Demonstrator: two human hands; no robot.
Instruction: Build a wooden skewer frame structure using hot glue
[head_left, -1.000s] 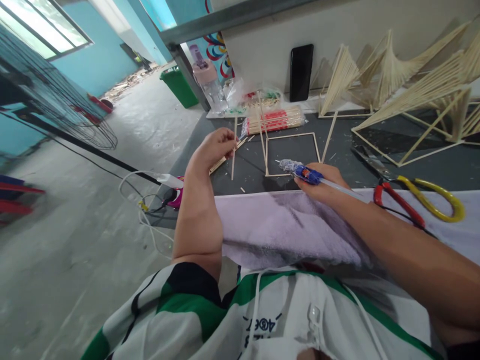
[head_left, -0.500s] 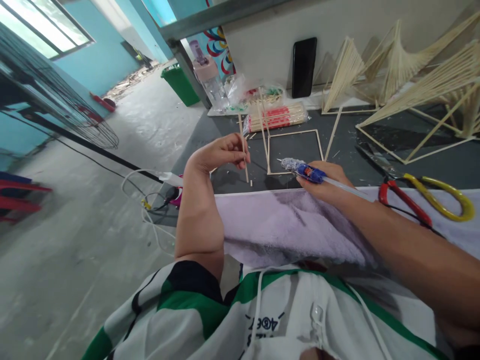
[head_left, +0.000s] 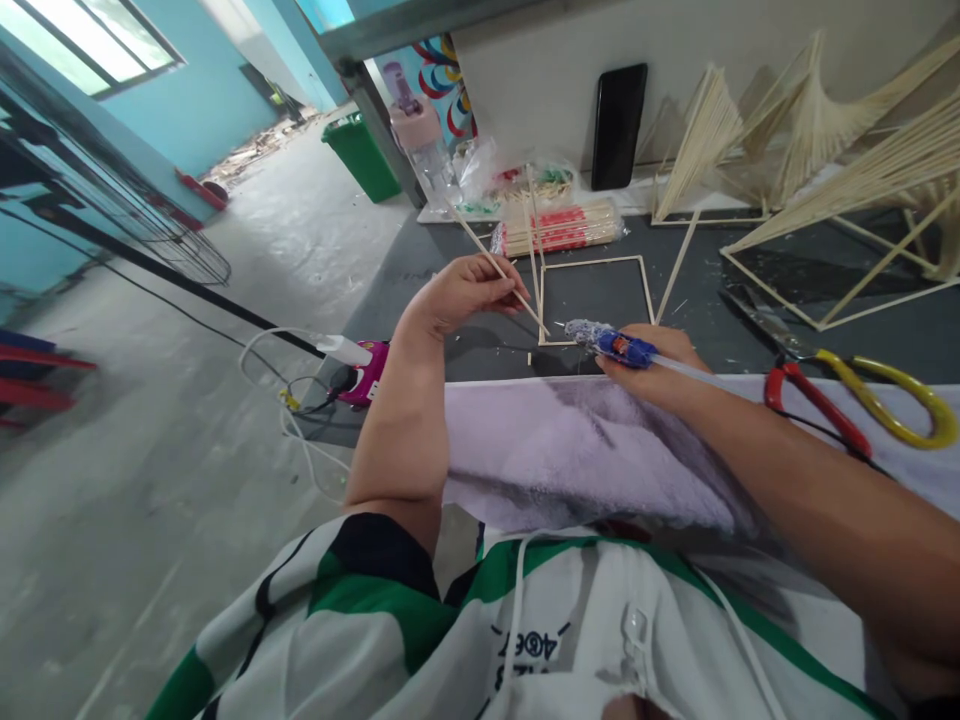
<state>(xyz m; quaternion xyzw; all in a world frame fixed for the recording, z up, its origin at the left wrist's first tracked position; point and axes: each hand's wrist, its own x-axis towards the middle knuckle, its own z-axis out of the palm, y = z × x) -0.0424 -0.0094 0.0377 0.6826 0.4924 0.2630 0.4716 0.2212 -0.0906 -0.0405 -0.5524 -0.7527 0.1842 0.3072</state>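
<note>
The frame (head_left: 592,262), a flat four-sided outline of thin wood, lies on the dark table (head_left: 600,300). To the left of the frame is the left hand (head_left: 480,285), its thumb and fingers pinched together on a stick (head_left: 480,245). The stick slants, with its upper end well left of the frame and its lower end at the frame's near left corner (whether the two touch, I cannot tell). At the frame's near right corner is the right hand (head_left: 660,365), fingers wrapped around the blue glue gun (head_left: 628,350). The glue gun points left in front of the frame's near edge, its thin metal tip just beside the stick's lower end. A pale glue stick (head_left: 690,372) runs out of its back, away from the frame

Thin uprights (head_left: 677,265) rise from the frame's left side and from its near right corner. A small offcut (head_left: 529,359) lies just off its near left corner. Beyond the frame lie a red-banded pack (head_left: 562,228) of sticks and, farther left, a bottle (head_left: 420,140); a black phone (head_left: 619,127) leans on the wall behind. To the frame's right are fanned stick models (head_left: 697,140) and, nearer the person, scissors (head_left: 823,407) with one red and one yellow handle. A lilac towel (head_left: 540,430) lies on the near side of the frame, and a pink box (head_left: 369,378) with a white plug sits well to its left
</note>
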